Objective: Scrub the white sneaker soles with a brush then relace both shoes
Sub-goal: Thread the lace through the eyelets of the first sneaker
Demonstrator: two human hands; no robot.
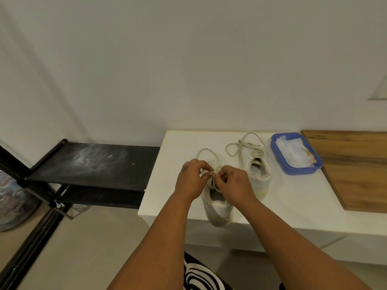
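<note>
Two white sneakers stand on a white table [180, 147], toes pointing away from me. The near sneaker [217, 208] has its heel over the table's front edge. My left hand [191, 177] and my right hand [234, 183] meet above its tongue, and each pinches a piece of its off-white lace [206, 151], which loops over the toe. The second sneaker [258, 171] sits just to the right, its lace [245, 146] lying in loose loops across the toe. No brush is in view.
A blue plastic tray [293, 170] holding white crumpled material stands right of the sneakers. A wooden board [356, 164] covers the table's right part. A black shoe rack [88, 164] stands left of the table. The wall runs close behind.
</note>
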